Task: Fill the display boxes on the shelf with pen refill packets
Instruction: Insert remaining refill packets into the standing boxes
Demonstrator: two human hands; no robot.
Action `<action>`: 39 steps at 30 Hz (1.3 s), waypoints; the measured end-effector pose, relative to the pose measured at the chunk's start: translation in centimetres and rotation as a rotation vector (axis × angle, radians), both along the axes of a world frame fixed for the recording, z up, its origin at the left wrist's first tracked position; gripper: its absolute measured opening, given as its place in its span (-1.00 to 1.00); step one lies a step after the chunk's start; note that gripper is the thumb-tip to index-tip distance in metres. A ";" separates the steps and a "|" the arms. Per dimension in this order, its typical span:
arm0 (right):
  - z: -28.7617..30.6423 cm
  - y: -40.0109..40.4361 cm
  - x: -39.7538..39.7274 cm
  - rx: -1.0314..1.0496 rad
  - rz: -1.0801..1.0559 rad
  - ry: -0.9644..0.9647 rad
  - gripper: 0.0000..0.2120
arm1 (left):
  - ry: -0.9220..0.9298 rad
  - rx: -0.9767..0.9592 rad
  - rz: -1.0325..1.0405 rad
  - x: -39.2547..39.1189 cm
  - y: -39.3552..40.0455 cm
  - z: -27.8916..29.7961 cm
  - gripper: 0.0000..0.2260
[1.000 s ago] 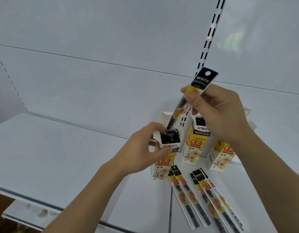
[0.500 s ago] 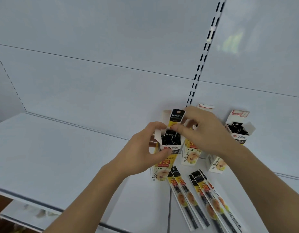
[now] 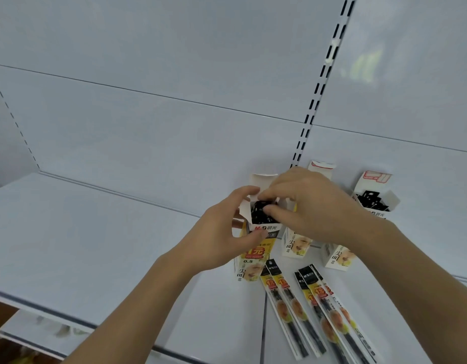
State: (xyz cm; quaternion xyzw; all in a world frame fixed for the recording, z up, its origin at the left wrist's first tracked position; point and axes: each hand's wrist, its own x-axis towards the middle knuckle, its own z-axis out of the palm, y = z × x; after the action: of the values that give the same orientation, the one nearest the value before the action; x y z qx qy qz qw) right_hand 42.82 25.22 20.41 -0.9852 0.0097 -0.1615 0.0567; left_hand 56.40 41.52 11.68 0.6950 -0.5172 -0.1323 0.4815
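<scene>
1. The left hand (image 3: 216,240) is gripping the yellow-and-white display box (image 3: 256,248) standing on the shelf (image 3: 96,232).
2. The right hand (image 3: 308,206) is apparently pinching black-topped refill packets (image 3: 261,214) filling that box.
3. Loose packets (image 3: 313,311) are lying in front.

A shop is shown; white metal shelving (image 3: 96,232) is backed by plain panels and a slotted upright (image 3: 316,98); printed display boxes (image 3: 254,254) marked with a price are stood at the far right, and packaged pen refills (image 3: 292,308) are laid on the near shelf.
</scene>
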 end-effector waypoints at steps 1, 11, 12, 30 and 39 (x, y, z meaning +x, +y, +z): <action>0.2 -0.3 0.0 -0.006 -0.009 -0.026 -0.83 | -0.004 0.000 -0.004 0.0 0.0 -0.1 -0.38; 0.3 0.5 0.9 -0.210 -0.069 0.097 -0.74 | 0.000 0.017 0.003 0.5 -0.1 -0.2 -0.39; 0.4 0.4 0.9 -0.229 -0.062 0.093 -0.74 | 0.000 0.015 0.002 0.5 -0.1 -0.1 -0.38; 0.5 0.8 2.0 -0.301 -0.087 0.122 -0.75 | 0.019 -0.006 0.001 1.1 -0.4 0.5 -0.38; -1.3 -1.2 -0.5 -0.053 -0.174 -0.349 -0.77 | 0.071 -0.049 0.019 1.4 -0.7 0.2 -0.45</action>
State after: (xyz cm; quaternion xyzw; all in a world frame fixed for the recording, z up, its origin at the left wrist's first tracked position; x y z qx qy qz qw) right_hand 42.32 24.01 19.12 -0.9388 0.0806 -0.3346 0.0176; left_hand 57.84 40.83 11.89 0.6830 -0.4962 -0.1395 0.5175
